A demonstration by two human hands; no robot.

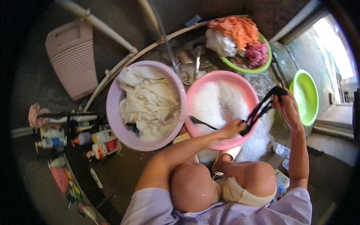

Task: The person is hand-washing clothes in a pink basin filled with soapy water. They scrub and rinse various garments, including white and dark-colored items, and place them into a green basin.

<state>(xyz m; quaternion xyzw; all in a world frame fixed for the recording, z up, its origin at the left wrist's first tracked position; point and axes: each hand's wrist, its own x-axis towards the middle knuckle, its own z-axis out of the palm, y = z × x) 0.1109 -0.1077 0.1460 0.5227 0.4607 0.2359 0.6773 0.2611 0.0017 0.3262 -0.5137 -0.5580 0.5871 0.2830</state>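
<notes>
A black garment (pixel 257 111) with strap-like parts is stretched between my hands above the right side of a pink plastic basin (pixel 225 73). My right hand (pixel 287 105), raised beyond the basin's right rim, grips its upper end. Lower down, over the near part of the basin, my left hand (pixel 234 128) holds the other end. A thin black strip (pixel 201 121) trails leftward from there across the rim. White suds (pixel 208 98) cover much of the water in the pink basin. To its left, a lavender basin (pixel 111 118) holds wet white cloth (pixel 143 95) and a small dark piece.
A green basin (pixel 257 69) piled with orange, white and pink cloth stands at the back right. Another green basin (pixel 305 98) leans near the right wall. Bottles (pixel 105 149) crowd the left side. A washboard (pixel 74 62) hangs behind pipes (pixel 112 31). Foam (pixel 256 143) lies on the floor.
</notes>
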